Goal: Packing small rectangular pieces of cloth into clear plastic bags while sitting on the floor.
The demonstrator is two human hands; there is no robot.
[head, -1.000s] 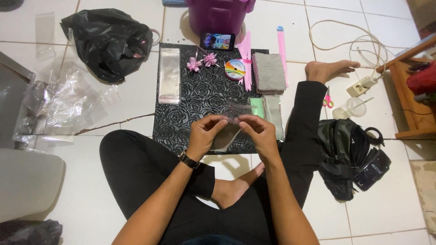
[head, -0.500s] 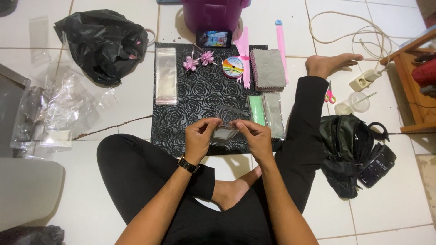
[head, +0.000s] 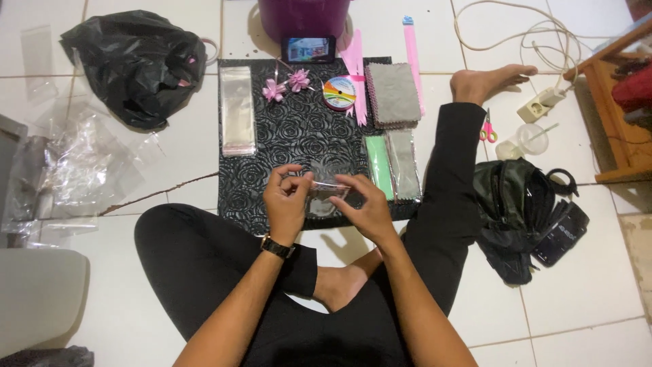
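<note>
Above the near edge of the black mat [head: 272,136], both hands pinch a small clear sleeve [head: 327,188]: left hand [head: 286,204] at one end, right hand [head: 363,207] at the other. Keeping it taut and level should ease handling; green and grey cloths [head: 392,163] lie just right.
</note>
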